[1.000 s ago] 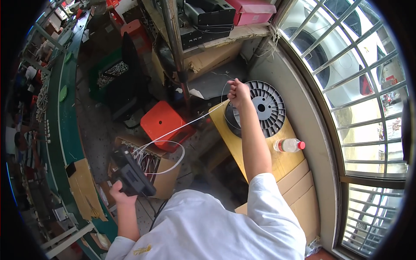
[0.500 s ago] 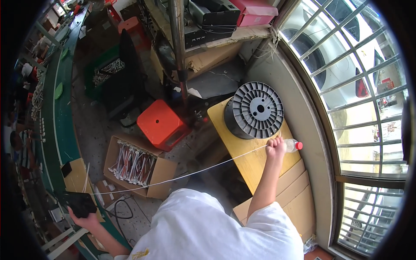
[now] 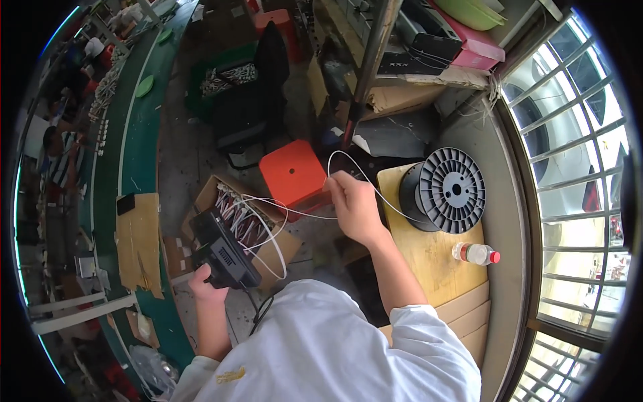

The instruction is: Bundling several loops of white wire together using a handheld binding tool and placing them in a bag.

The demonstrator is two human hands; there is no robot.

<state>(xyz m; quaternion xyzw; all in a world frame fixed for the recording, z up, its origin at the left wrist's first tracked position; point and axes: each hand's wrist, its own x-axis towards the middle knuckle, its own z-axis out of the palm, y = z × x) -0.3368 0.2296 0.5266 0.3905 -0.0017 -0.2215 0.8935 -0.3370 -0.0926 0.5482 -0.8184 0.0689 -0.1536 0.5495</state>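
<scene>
White cable point(image 3: 343, 152) runs in loose loops on the near side and to the right of the red stool point(image 3: 292, 171), reaching the black spool point(image 3: 452, 191) on the yellow bench point(image 3: 429, 268) right of the stool. Right hand point(image 3: 353, 204), just right of the stool: grip pinched on the cable. Left hand point(image 3: 209, 285), left of the stool and nearer the wearer: grip holding a black device point(image 3: 226, 251) by its edge.

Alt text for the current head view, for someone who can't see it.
The person's left hand holds a black device and the right hand a looping white cord. To the right, a black spool and a capped bottle rest on a yellow table.
</scene>
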